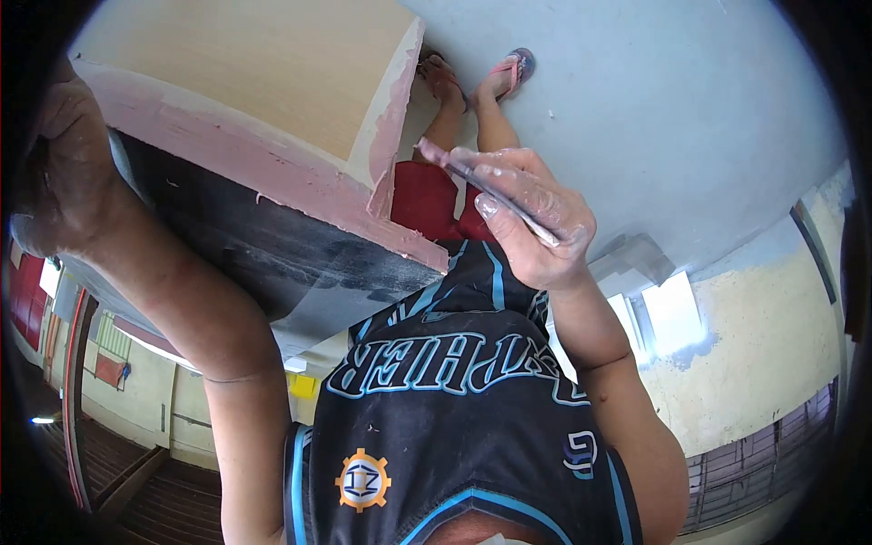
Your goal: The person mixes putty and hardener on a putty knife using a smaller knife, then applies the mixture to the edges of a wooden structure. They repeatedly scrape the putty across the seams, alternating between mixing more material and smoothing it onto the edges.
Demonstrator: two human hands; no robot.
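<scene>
My right hand (536,213), smeared with whitish residue, is closed on a thin flat putty spreader (486,186) seen edge-on. Pink paste coats the spreader's far end. Just left of it is the corner of a box-like piece with a tan top (254,64). Pink filler (272,163) covers its edges and front strip, rough and lumpy at the corner. My left hand (68,168) is at the far left, beside the piece's left end. Its fingers are mostly lost in the dark rim of the view, so any hold is hidden.
A dark, dusty surface (236,236) lies below the pink strip, near my torso. My feet in sandals (513,68) stand on a grey floor (672,100). A patchy cream wall (754,363) with a window opening (672,313) is at the right.
</scene>
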